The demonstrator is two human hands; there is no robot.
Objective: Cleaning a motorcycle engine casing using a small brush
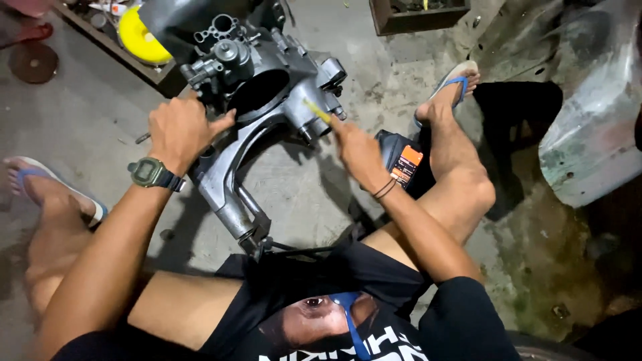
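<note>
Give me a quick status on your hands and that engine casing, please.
Left hand gripping the grey engine casing at its edge. Right hand holding a thin yellow tool against the casing. Black bottle beside right wrist, nothing blocking.

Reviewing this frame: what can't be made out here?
Head view:
- Yellow tool: motion-blurred; right hand hides its handle.
- Left hand: fingers curl behind the grey engine casing.
- Black bottle: partly behind the right forearm.
- Tray of parts: cut off at the top edge.
</note>
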